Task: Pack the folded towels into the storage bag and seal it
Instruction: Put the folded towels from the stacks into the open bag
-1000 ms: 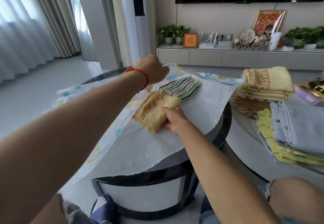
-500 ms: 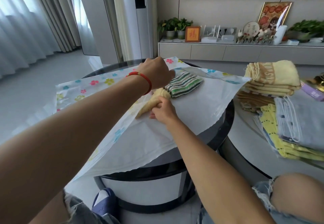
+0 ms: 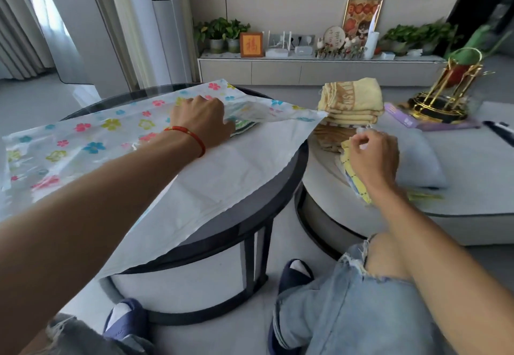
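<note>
The storage bag (image 3: 91, 143), clear plastic printed with coloured flowers over a white lower layer, lies across the round black-rimmed table (image 3: 244, 232). The left hand (image 3: 200, 119), with a red bracelet (image 3: 192, 139) at the wrist, grips the flowered upper layer at the bag's opening and holds it lifted. Under this layer a green striped towel (image 3: 244, 127) shows inside the bag. The right hand (image 3: 374, 157) is over the lower table (image 3: 472, 176) beside it, fingers curled, pinching the edge of a yellow checked towel (image 3: 353, 171). Just behind stands a stack of folded yellow towels (image 3: 351, 103), and a pale blue folded towel (image 3: 420, 160) lies near the right hand.
</note>
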Available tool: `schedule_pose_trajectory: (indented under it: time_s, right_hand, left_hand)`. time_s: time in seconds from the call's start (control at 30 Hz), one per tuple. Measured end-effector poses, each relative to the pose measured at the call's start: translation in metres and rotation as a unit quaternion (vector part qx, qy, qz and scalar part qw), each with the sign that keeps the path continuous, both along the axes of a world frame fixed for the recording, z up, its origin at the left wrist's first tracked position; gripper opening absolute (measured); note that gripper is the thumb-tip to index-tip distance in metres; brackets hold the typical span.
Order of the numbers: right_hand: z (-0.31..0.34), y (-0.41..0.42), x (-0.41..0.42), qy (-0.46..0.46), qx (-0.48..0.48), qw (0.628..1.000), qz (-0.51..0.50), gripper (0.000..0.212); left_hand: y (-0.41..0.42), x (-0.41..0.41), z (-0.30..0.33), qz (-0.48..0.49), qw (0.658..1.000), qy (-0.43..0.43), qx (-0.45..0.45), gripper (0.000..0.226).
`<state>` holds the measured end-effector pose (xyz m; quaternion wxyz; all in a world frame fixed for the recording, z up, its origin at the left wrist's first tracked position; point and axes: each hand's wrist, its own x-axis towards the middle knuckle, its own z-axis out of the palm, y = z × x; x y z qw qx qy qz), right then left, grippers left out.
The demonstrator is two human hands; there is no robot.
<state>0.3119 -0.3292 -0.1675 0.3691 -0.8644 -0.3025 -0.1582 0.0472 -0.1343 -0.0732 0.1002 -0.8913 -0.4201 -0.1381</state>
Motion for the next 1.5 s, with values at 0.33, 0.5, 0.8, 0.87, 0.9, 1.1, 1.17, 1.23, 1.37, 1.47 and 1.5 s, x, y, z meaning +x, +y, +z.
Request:
schedule_pose_trajectory:
  time_s: [0.33, 0.5, 0.8, 0.87, 0.9, 1.1, 1.17, 1.23, 1.37, 1.47, 1.5]
  right_hand:
    - [0.006, -0.060, 0.107, 0.223, -0.156, 0.946, -0.174, 0.068]
    - [0.014, -0.069, 0.136, 0.256, -0.195, 0.936, -0.143, 0.091]
    - [0.053, -0.070, 0.133, 0.543, 0.047, 0.838, 0.037, 0.034]
    - [0.060, -0.071, 0.120, 0.568, 0.089, 0.813, 0.095, 0.032]
    - [0.062, -0.071, 0.112, 0.573, 0.104, 0.803, 0.122, 0.033]
    - [0.058, -0.061, 0.043, 0.627, 0.130, 0.721, 0.263, 0.059]
    - [0.050, -0.048, 0.013, 0.651, 0.120, 0.686, 0.302, 0.058]
    - [0.041, -0.025, -0.024, 0.678, 0.113, 0.645, 0.333, 0.051]
    - [0.019, 0.038, -0.107, 0.731, 0.110, 0.567, 0.363, 0.052]
    - [0.005, 0.087, -0.174, 0.756, 0.113, 0.524, 0.376, 0.047]
    - [0.000, 0.102, -0.198, 0.767, 0.125, 0.503, 0.377, 0.050]
  left_hand:
    - [-0.011, 0.021, -0.013, -0.015, 0.998, -0.015, -0.063, 0.037]
    - [-0.010, 0.024, -0.015, -0.012, 0.998, -0.005, -0.060, 0.037]
    - [-0.002, 0.014, -0.003, 0.006, 0.996, -0.010, -0.085, 0.036]
    - [0.000, 0.007, 0.001, 0.017, 0.997, -0.014, -0.077, 0.035]
    - [0.002, 0.002, 0.004, 0.020, 0.997, -0.013, -0.072, 0.035]
    - [0.012, -0.035, 0.032, 0.034, 0.999, -0.029, -0.031, 0.030]
    - [0.013, -0.045, 0.042, 0.045, 0.998, -0.034, -0.030, 0.032]
    - [0.012, -0.052, 0.052, 0.052, 0.997, -0.044, -0.039, 0.030]
    - [0.006, -0.059, 0.064, 0.045, 0.992, -0.099, -0.071, 0.028]
    - [0.006, -0.059, 0.072, 0.036, 0.989, -0.105, -0.093, 0.031]
    - [0.007, -0.060, 0.074, 0.036, 0.988, -0.104, -0.104, 0.030]
